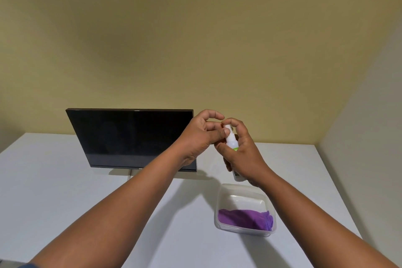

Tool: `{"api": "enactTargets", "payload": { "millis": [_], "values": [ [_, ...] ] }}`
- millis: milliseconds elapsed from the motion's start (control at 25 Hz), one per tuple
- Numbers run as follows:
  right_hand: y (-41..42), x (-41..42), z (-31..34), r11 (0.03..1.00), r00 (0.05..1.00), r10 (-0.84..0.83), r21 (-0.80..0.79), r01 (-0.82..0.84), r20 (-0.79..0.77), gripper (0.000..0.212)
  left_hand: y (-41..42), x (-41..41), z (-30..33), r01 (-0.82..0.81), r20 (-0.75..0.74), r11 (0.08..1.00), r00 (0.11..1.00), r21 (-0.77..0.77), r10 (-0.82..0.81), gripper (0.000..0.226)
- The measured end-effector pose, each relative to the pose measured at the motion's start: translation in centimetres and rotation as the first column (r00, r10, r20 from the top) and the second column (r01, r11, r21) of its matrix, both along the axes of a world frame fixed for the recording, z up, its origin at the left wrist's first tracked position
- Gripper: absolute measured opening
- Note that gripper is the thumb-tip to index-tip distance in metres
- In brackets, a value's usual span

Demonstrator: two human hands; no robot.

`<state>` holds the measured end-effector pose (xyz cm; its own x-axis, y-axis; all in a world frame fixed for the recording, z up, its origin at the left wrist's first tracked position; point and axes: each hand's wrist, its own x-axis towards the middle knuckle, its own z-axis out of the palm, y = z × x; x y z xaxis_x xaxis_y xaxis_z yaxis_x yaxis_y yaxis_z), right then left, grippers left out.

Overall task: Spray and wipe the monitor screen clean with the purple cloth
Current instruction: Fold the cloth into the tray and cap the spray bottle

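From the head view, the right hand (241,152) gripped the bottle (231,139) upright, just at 3 o'clock of the monitor (130,139). The left hand (203,132) pinched its top with curled fingers (225,131), seemingly uncapping it. The cloth (244,218) lay in the tub (224,193) on the bench (65,191), at 6 o'clock of the bottle. Next: aim the nozzle at the screen.

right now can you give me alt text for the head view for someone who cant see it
A person's right hand holds a small white spray bottle upright above a white table, while the left hand pinches its top. A dark monitor stands behind to the left; a purple cloth lies in a clear plastic container below the hands.
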<state>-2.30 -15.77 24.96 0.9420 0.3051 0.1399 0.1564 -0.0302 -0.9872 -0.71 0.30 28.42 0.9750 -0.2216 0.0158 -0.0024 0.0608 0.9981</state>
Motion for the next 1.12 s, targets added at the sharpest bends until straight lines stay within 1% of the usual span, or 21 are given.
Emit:
{"api": "enactTargets", "payload": {
  "millis": [80, 120, 160, 200, 280, 360, 440, 560, 680, 840, 960, 1120],
  "values": [
    [-0.2, 0.0, -0.1, 0.999, 0.999, 0.005, 0.043, -0.003, -0.039, 0.068, -0.1, 0.2, 0.1, -0.026, 0.021, 1.000, 0.999, -0.006, 0.026, 0.034],
    [-0.5, 0.0, -0.2, 0.999, 0.998, 0.007, 0.052, -0.004, -0.062, 0.073, -0.1, 0.3, 0.2, -0.045, 0.032, 0.999, 0.998, -0.020, 0.046, 0.031],
    [-0.8, -0.1, -0.4, 0.998, 0.996, 0.014, 0.056, -0.009, -0.086, 0.074, -0.1, 0.4, 0.2, -0.065, 0.041, 0.997, 0.997, -0.036, 0.066, 0.030],
    [-1.1, -0.1, -0.6, 0.998, 0.995, 0.021, 0.055, -0.015, -0.101, 0.069, 0.1, 0.6, 0.2, -0.081, 0.048, 0.995, 0.995, -0.050, 0.083, 0.029],
    [-1.4, -0.4, -1.1, 0.999, 0.995, 0.018, 0.043, -0.014, -0.093, 0.047, 0.5, 1.0, 0.3, -0.084, 0.060, 0.995, 0.994, -0.060, 0.088, 0.028],
    [-1.3, -0.7, -1.2, 0.999, 0.998, -0.038, 0.014, 0.039, -0.057, 0.027, 0.7, 1.3, 0.4, -0.052, 0.089, 0.998, 0.995, -0.026, 0.054, 0.025],
    [-1.0, -0.7, -0.9, 0.991, 0.991, -0.132, 0.000, 0.132, -0.010, 0.016, 0.5, 1.3, 0.1, -0.013, 0.113, 1.000, 0.994, 0.023, 0.011, 0.024],
    [-0.8, -0.7, -0.7, 0.969, 0.968, -0.245, -0.014, 0.246, 0.055, 0.015, 0.3, 1.3, -0.5, 0.069, 0.123, 0.996, 0.990, 0.054, -0.075, 0.026],
    [-1.0, -0.8, -0.6, 0.959, 0.959, -0.281, -0.028, 0.282, 0.038, 0.015, 0.4, 1.5, -1.2, 0.130, 0.146, 0.990, 0.980, 0.045, -0.135, 0.024],
    [-1.0, -1.9, -1.7, 0.931, 0.930, -0.364, -0.018, 0.364, -0.057, 0.017, 0.7, 1.8, -4.1, 0.219, 0.078, 0.974, 0.972, 0.052, -0.223, 0.025],
    [-1.1, -2.8, -2.9, 0.886, 0.884, -0.462, -0.076, 0.458, -0.063, 0.018, 0.5, 1.8, -7.3, 0.288, 0.006, 0.949, 0.957, 0.130, -0.291, 0.029],
    [-1.5, -3.1, -4.5, 0.847, 0.847, -0.526, -0.131, 0.515, -0.078, 0.014, -0.7, 1.8, -10.4, 0.337, -0.037, 0.920, 0.941, 0.200, -0.337, 0.025]
  ]
}}
